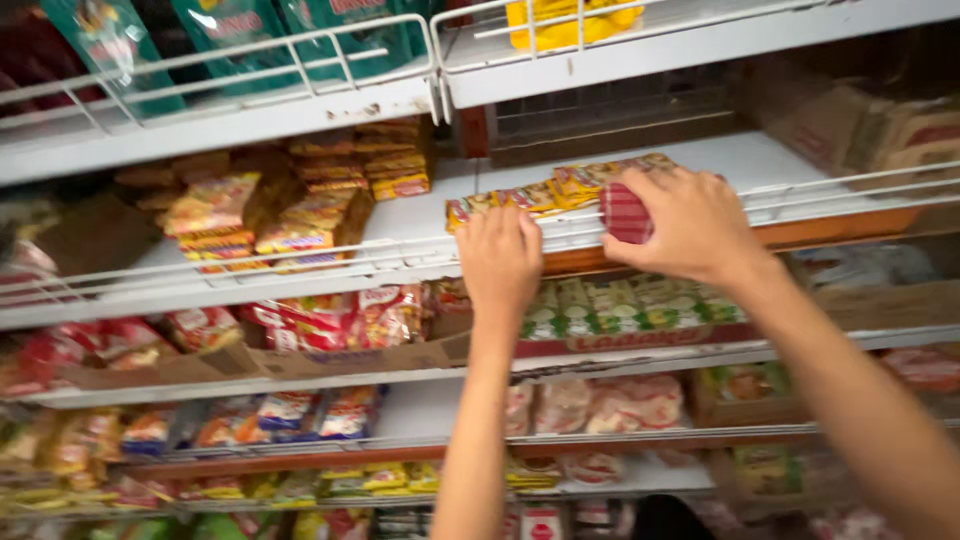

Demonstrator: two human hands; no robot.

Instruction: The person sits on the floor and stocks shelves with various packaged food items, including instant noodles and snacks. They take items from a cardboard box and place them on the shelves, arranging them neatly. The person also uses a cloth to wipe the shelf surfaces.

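White metal shelf (420, 225): wire rail along its front edge.
Row of yellow packets (560, 185): long axis running 9 to 3 — at 12 o'clock from both hands.
Right hand (690, 225): nearer, grip clamped on a red checked packet (625, 212).
Left hand (498, 258): fingers curled over the rail — holds nothing.

My right hand (690, 225) grips a small packet (626, 212) in red-and-white checked wrapping that looks like thin plastic film, faintly shiny. My left hand (499, 260) rests on a rail (300, 262) of white-coated metal wire. The shelf (420, 225) beneath is white painted metal, smooth and matt, chipped and rusty along the edge above. Yellow sachets (545, 195) nearby are glossy plastic. Below sit trays (300, 362) of matt brown cardboard.
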